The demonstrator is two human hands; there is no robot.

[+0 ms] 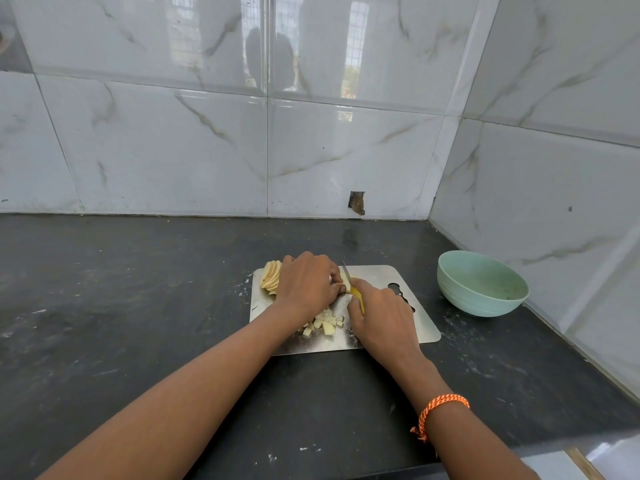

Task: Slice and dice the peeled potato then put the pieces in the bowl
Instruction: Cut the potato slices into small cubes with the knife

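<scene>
**Dicing on the steel board**

On the dark surface (138, 306) lies a metal cutting board (408, 327). The left hand (304, 285) curls its fingers down on a strip of potato (346, 289) and pins it to the board. The right hand (381, 323) grips a yellow-handled knife (353, 289), blade tip pointing away toward the wall (the edge meets the potato just beside the left fingertips). A fan of potato slices (270, 279) sits at the board's far left corner; diced cubes (323, 325) lie between the wrists. The pale green bowl (481, 284) stands right of the board, apart from it. An orange thread band (440, 410) circles the right wrist.
</scene>
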